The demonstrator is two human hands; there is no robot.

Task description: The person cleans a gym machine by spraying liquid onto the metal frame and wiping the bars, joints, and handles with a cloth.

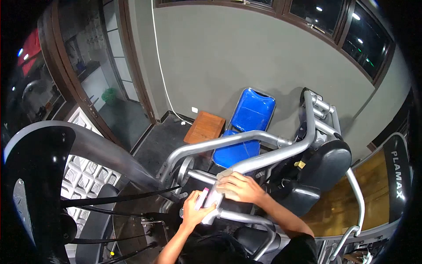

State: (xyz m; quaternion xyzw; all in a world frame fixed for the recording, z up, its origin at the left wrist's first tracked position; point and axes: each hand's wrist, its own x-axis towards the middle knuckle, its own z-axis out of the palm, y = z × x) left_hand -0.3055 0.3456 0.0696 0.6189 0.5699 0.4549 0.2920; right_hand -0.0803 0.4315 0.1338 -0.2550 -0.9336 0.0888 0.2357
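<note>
Below me is a gym machine with thick silver tubes (268, 159). My right hand (241, 188) lies over the end of one tube, its fingers curled on a thin pale beige cloth (225, 172) pressed against the metal. Just left of it, my left hand (195, 210) is closed around a slim white item with a pink end (201, 199); its exact kind is not clear. The left thumb reaches across to the silver upright (214, 201) beneath both hands. Part of the cloth is hidden under the right fingers.
Black padded seats (327, 165) stand at the right, near a panel lettered PLAMAX (397, 171). Black straps (118, 200) run from the curved frame (101, 143) at left. A blue folding chair (253, 110) and a brown wooden stool (205, 126) stand by the grey wall.
</note>
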